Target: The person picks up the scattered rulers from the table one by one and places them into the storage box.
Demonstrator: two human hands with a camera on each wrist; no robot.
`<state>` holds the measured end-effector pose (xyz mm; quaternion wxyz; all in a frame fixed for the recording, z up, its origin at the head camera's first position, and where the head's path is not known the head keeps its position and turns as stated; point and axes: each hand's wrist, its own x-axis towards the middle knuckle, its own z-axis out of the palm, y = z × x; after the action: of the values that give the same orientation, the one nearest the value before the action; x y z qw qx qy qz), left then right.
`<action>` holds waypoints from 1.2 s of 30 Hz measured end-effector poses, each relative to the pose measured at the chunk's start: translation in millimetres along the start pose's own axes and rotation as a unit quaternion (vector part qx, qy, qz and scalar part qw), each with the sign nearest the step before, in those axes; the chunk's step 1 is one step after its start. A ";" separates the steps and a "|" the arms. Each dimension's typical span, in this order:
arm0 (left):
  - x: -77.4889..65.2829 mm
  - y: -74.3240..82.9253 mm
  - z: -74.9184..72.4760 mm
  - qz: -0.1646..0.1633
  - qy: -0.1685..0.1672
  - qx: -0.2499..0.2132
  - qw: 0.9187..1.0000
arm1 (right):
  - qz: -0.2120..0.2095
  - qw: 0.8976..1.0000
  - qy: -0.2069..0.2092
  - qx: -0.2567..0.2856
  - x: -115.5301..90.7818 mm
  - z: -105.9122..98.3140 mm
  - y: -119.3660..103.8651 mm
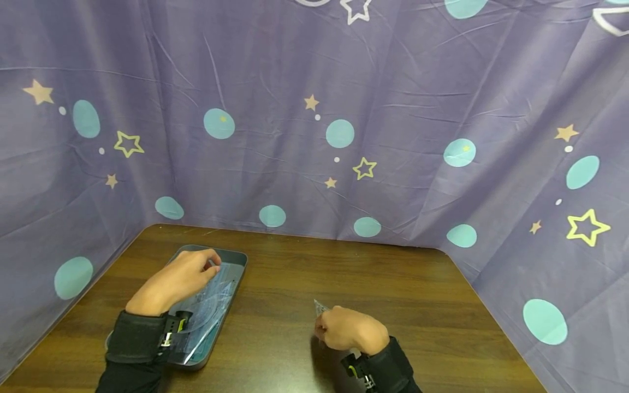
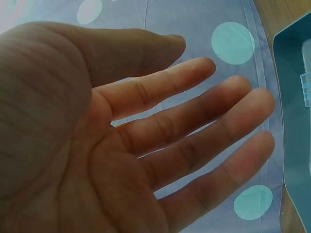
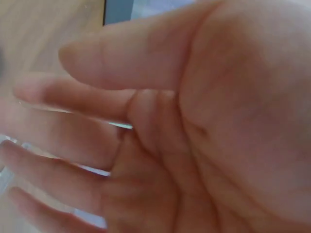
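Note:
Above the grey tray (image 1: 238, 257) at the left is my left hand (image 1: 179, 277), palm down with its fingers loosely bent. The left wrist view shows nothing between the thumb and the spread fingers of the left hand (image 2: 146, 131). Clear plastic drawing pieces (image 1: 223, 297) lie in the tray, one of them with a curved edge. Right of the tray, my right hand (image 1: 351, 329) is low over the table beside a clear, pointed plastic piece (image 1: 320, 307) with markings, mostly hidden behind it. In the right wrist view the thumb stands apart from the fingers of the right hand (image 3: 146, 131).
The brown wooden table (image 1: 275, 273) bears the tray on its left side. A purple curtain (image 1: 275, 164) with stars and blue dots hangs around the table's back and sides. Black straps with small cameras wrap both wrists.

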<state>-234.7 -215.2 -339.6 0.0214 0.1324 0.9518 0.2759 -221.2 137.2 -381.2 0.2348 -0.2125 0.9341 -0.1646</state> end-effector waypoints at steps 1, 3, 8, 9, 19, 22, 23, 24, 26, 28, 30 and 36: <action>-0.2 0.1 0.0 0.000 0.000 0.001 1.000 | 0.002 1.000 0.004 0.000 0.0 -2.2 2.2; -0.3 0.3 0.2 0.000 0.001 0.001 1.000 | 0.007 1.000 0.018 0.000 0.6 -5.9 6.0; 0.6 0.6 -0.2 -0.007 -0.003 0.001 1.000 | 0.039 0.996 0.069 -0.027 5.7 -7.7 14.4; 0.8 0.7 -0.3 -0.009 -0.005 0.000 1.000 | 0.050 0.995 0.073 -0.037 7.4 -7.2 15.8; 0.9 1.3 0.7 -0.013 -0.008 -0.001 1.000 | 0.091 0.984 0.110 -0.110 26.4 9.3 25.9; 1.0 1.4 0.4 -0.012 -0.009 -0.002 1.000 | 0.093 0.979 0.124 -0.131 31.4 14.4 25.2; 0.9 1.8 0.2 -0.013 -0.010 -0.004 1.000 | 0.094 0.979 0.126 -0.133 32.7 15.4 25.1; 0.9 1.8 0.0 -0.011 -0.012 -0.004 1.000 | 0.095 0.978 0.126 -0.134 33.7 16.1 24.9; 0.9 2.4 0.4 -0.012 -0.013 -0.005 1.000 | 0.094 0.979 0.124 -0.133 34.8 16.6 24.9; 0.9 3.2 0.9 -0.014 -0.015 -0.007 1.000 | 0.089 0.980 0.127 -0.126 35.0 16.8 25.8; 0.9 4.1 1.6 -0.014 -0.016 -0.008 1.000 | 0.084 0.981 0.126 -0.119 33.9 16.7 26.2; 1.1 6.4 3.4 -0.021 -0.014 -0.010 1.000 | 0.074 0.986 0.123 -0.079 34.5 15.3 27.8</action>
<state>-233.8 -208.0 -339.0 0.0418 0.1159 0.9511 0.2832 -249.9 141.5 -418.0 0.1120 -0.1387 0.9792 -0.0971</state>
